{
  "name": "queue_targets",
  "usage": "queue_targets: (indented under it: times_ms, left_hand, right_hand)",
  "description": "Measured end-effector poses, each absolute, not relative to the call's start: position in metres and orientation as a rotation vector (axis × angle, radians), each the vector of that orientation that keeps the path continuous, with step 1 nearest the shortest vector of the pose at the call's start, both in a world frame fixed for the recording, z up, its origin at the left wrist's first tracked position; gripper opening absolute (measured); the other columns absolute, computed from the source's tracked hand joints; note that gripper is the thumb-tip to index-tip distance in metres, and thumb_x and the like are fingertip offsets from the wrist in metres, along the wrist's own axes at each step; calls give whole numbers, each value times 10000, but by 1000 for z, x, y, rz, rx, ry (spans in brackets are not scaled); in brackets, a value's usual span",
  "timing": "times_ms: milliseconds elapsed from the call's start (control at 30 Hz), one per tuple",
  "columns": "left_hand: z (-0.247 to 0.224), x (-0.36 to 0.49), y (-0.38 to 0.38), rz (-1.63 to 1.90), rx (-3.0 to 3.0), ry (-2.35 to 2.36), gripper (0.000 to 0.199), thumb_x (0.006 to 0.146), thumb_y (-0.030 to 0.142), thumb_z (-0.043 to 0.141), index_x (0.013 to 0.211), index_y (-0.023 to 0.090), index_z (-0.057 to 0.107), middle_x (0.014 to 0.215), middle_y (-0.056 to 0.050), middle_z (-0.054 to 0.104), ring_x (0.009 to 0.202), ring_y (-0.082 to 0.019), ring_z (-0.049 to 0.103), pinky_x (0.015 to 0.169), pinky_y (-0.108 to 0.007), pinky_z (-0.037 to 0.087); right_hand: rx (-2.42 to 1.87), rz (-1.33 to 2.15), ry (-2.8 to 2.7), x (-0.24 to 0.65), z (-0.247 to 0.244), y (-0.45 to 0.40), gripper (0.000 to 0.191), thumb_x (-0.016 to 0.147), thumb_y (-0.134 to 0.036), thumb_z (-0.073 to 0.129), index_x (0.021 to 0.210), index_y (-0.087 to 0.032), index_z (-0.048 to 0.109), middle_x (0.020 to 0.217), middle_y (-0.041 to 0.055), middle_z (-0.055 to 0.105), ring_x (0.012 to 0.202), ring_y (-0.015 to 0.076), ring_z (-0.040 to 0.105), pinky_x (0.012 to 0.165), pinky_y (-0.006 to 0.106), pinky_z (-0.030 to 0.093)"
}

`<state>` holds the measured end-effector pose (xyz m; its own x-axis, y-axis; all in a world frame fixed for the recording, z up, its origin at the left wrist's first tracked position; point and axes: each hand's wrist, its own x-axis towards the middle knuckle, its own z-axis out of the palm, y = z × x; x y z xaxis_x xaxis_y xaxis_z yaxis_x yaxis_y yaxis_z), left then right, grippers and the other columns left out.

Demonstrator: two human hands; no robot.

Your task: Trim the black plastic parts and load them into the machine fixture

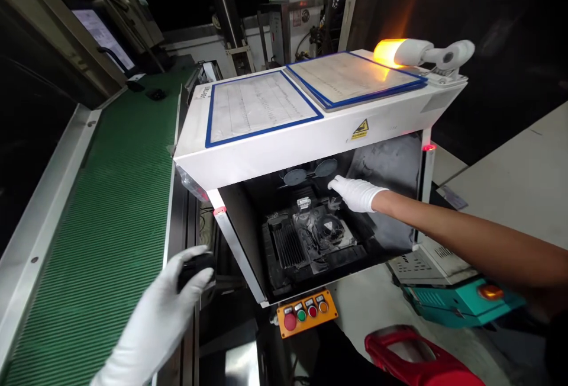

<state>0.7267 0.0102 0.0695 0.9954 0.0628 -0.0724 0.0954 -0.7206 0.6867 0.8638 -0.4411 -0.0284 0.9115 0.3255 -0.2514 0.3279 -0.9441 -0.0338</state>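
Observation:
My left hand [171, 297], in a white glove, has its fingers and thumb wrapped round a small black block-like part [190, 270]. It is between the green conveyor and the open machine box [266, 164]. My right hand [354, 193], also gloved, reaches inside the box with its fingers drawn together; what they hold, if anything, I cannot make out. Close by its fingertips are two grey round discs [326, 167] at the back wall. Below it lies a dusty fixture [322, 232] with a ribbed black block [288, 244] and a small clear piece [304, 203] on it.
A green ribbed conveyor belt [102, 214] runs along the left. Blue-framed sheets [266, 108] and a lit orange lamp [390, 52] are on the box top. An orange button panel [307, 314] is below its opening. A red chair-like object [421, 362] stands at lower right.

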Motion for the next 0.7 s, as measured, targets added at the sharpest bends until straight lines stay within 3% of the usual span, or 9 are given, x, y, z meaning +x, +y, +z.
queue_targets:
  times_ms: [133,300,700]
  left_hand:
    - [27,734,-41,-161,2286,-126,355,904,390,576,1240,281,605,1235,-11,715,1189,-225,671,1148,-383,488]
    - [-9,779,-113,-183,2435,-386,420,884,110,572,1297,174,611,1304,-113,669,1256,-227,625,1174,-361,446]
    - [2,877,-206,-270,2725,-800,530,916,89,560,1444,141,541,1405,-191,621,1287,-290,614,1137,-403,463]
  right_hand:
    - [3042,-331,515,862,-32,-438,621,805,-18,670,1381,-172,494,1315,131,492,1003,285,641,817,353,535]
    - [3053,-279,454,854,-26,-428,531,849,-133,727,1337,-156,519,1297,120,514,985,247,624,847,373,566]
    - [3107,-262,399,853,-15,-425,500,862,-123,743,1317,-152,538,1270,111,529,969,232,618,844,409,606]
